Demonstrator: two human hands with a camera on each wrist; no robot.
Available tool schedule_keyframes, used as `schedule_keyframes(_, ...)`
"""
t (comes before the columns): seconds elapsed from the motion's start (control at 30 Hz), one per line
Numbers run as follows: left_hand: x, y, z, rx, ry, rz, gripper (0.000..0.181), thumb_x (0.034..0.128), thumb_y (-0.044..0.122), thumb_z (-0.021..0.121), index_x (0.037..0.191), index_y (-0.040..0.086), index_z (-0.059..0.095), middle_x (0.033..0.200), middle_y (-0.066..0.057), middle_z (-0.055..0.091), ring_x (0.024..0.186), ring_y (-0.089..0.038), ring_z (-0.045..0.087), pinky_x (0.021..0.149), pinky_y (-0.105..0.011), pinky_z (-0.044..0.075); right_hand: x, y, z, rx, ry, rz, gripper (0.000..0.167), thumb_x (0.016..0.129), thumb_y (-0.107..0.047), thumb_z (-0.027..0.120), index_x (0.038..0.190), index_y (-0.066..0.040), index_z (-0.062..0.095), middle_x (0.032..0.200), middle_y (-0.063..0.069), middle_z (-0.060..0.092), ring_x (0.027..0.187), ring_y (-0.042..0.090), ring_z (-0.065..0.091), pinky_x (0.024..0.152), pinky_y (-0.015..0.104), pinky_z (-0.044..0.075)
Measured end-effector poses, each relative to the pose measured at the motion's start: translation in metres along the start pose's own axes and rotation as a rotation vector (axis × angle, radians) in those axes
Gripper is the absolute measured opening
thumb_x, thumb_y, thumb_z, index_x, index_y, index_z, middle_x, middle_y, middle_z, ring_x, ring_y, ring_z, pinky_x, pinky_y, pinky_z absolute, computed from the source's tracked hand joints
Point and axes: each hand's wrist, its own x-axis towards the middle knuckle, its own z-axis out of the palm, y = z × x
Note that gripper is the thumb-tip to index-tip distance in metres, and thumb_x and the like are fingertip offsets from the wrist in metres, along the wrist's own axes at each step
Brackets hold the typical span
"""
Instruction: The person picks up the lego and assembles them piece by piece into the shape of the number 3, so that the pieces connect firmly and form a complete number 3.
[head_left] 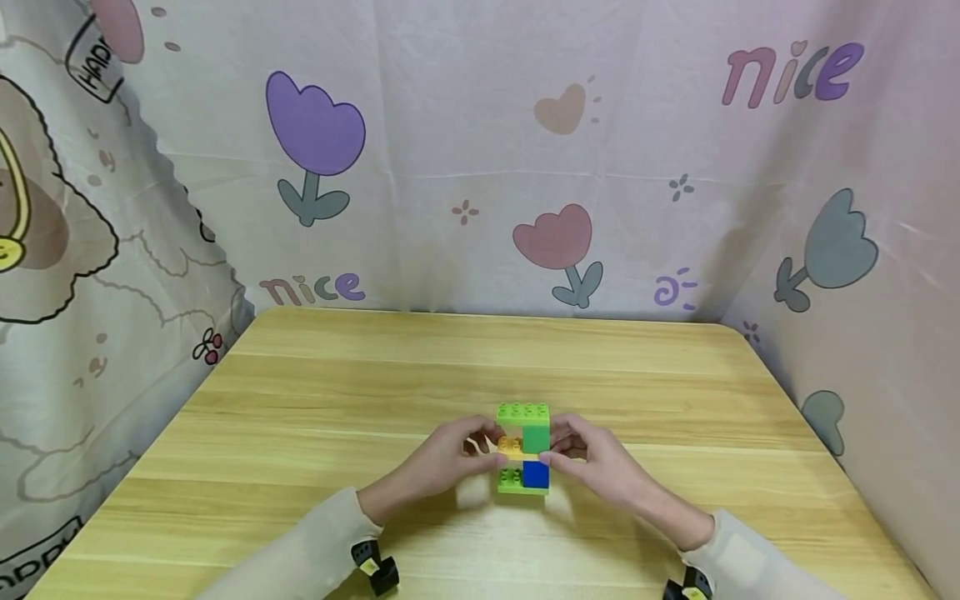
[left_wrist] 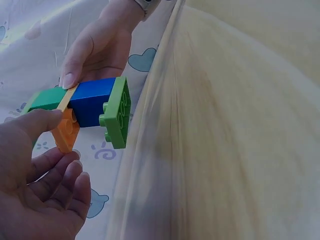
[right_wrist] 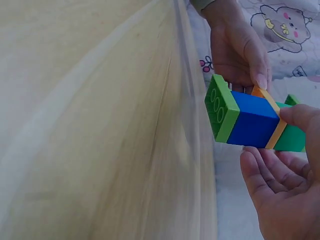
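Note:
A small tower of toy building blocks (head_left: 536, 440) is held up between both hands over the table's near part. Its bottom is a light green plate (head_left: 523, 491), with a blue block (head_left: 536, 475) on the right side. Above that come an orange plate (head_left: 512, 447), a green block (head_left: 536, 439) on the right and a light green top plate (head_left: 522, 413). My left hand (head_left: 450, 450) pinches the orange plate's left end between thumb and fingers. From the right, my right hand (head_left: 603, 462) grips the tower, its thumb on the orange plate's edge.
The wooden table (head_left: 360, 367) spreads around the hands. A printed cloth (head_left: 450, 108) hangs behind it and along both sides. Each sleeve has a small black device (head_left: 375, 568) at the wrist.

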Motion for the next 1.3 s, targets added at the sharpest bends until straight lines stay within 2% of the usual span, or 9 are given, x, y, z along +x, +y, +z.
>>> schedule_keyframes(0.4, 0.007, -0.001, -0.002, -0.029, 0.013, -0.040, 0.030, 0.0941, 0.038, 0.066, 0.114, 0.015, 0.066, 0.098, 0.006, 0.062, 0.087, -0.014, 0.057, 0.078, -0.029, 0.050, 0.009, 0.006, -0.002, 0.074, 0.032, 0.031, 0.043, 0.095, -0.022, 0.067, 0.131, -0.005, 0.051, 0.103, 0.009, 0.065, 0.093, 0.020, 0.066, 0.081, 0.029, 0.054)
schedule_keyframes(0.6, 0.011, -0.005, -0.002, -0.040, 0.028, -0.035, 0.027, 0.0952, 0.035, 0.065, 0.113, 0.014, 0.064, 0.096, 0.005, 0.062, 0.089, -0.015, 0.056, 0.077, -0.030, 0.050, 0.014, 0.007, -0.003, 0.120, 0.020, 0.077, 0.047, 0.096, -0.022, 0.066, 0.134, -0.001, 0.047, 0.104, 0.014, 0.064, 0.090, 0.023, 0.067, 0.080, 0.035, 0.055)
schedule_keyframes(0.77, 0.015, -0.008, -0.002, -0.061, 0.028, -0.057, 0.027, 0.0954, 0.036, 0.064, 0.112, 0.014, 0.065, 0.095, 0.003, 0.062, 0.088, -0.017, 0.057, 0.072, -0.032, 0.052, 0.017, 0.009, -0.004, 0.157, 0.013, 0.116, 0.052, 0.097, -0.022, 0.064, 0.138, 0.001, 0.043, 0.104, 0.014, 0.063, 0.086, 0.028, 0.066, 0.080, 0.041, 0.055)
schedule_keyframes(1.07, 0.023, -0.016, -0.004, -0.082, 0.017, -0.089, 0.027, 0.0961, 0.041, 0.061, 0.112, 0.019, 0.065, 0.097, 0.003, 0.063, 0.089, -0.018, 0.058, 0.070, -0.035, 0.053, 0.024, 0.011, -0.004, 0.180, 0.025, 0.191, 0.057, 0.096, -0.028, 0.065, 0.140, -0.001, 0.041, 0.102, 0.013, 0.063, 0.087, 0.028, 0.065, 0.081, 0.040, 0.055)
schedule_keyframes(1.3, 0.029, -0.021, -0.005, -0.094, 0.002, -0.106, 0.030, 0.0962, 0.039, 0.062, 0.113, 0.015, 0.064, 0.097, 0.000, 0.062, 0.087, -0.020, 0.058, 0.070, -0.036, 0.053, 0.031, 0.017, -0.004, 0.273, 0.002, 0.246, 0.059, 0.096, -0.028, 0.064, 0.142, 0.000, 0.038, 0.102, 0.015, 0.063, 0.090, 0.027, 0.066, 0.083, 0.042, 0.054)
